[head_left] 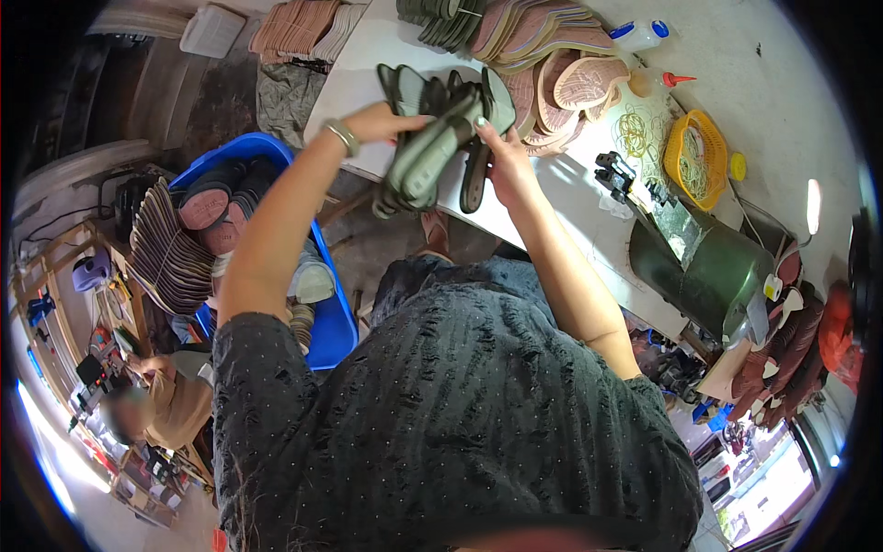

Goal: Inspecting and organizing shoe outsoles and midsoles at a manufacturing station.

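Note:
Over the table's near edge, my two hands hold a loose bunch of grey-green shoe soles [428,161], fanned out and partly overlapping. My left hand [391,122], with a bangle at the wrist, is closed on the upper left part of the bunch, thumb on top. At the right side, my right hand [506,158] grips soles between thumb and fingers; one sole [474,184] hangs below it and another [498,99] sticks up beyond the thumb. The fingers under the bunch are hidden.
Stacked brown insoles [589,83] and a tied dark bundle [451,28] lie on the white table [354,87]. Rightward are a yellow basket [694,161], rubber bands [633,131] and a green machine [704,262]. A blue tub [336,327] of soles stands left; another person [175,405] works beyond.

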### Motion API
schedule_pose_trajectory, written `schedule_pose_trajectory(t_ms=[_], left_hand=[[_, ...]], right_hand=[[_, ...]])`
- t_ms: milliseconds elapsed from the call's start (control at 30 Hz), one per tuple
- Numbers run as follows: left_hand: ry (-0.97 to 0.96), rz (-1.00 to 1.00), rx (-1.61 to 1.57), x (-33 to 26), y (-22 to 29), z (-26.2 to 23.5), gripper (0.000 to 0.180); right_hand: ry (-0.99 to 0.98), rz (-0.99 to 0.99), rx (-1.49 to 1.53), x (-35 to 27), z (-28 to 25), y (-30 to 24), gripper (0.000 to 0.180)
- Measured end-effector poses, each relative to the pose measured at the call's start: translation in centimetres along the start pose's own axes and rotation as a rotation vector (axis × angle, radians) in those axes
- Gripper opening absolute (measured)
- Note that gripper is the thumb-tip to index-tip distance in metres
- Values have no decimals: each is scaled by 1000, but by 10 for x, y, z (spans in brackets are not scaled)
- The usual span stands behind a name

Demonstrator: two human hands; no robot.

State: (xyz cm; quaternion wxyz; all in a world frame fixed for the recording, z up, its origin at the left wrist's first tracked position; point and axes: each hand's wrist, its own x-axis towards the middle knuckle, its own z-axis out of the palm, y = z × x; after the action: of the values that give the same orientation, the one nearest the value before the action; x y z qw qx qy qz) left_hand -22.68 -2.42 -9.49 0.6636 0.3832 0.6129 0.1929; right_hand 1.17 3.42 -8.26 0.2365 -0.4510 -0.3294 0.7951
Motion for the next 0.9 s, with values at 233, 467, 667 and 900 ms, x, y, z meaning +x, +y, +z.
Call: schedule_pose_trajectory(t_ms=[233, 467, 667, 900], left_hand=[[270, 223, -756, -8, -3, 98, 49], [820, 230, -500, 1, -45, 51, 65], [402, 357, -768, -5, -12, 73, 43], [937, 114, 336, -3, -16, 57, 69]], right_hand=[[-141, -251, -199, 4, -9, 17, 74], [-175, -14, -379, 28, -4, 22, 71], [-135, -369, -506, 39, -5, 50, 91], [-148, -315, -855, 37, -12, 39, 107]])
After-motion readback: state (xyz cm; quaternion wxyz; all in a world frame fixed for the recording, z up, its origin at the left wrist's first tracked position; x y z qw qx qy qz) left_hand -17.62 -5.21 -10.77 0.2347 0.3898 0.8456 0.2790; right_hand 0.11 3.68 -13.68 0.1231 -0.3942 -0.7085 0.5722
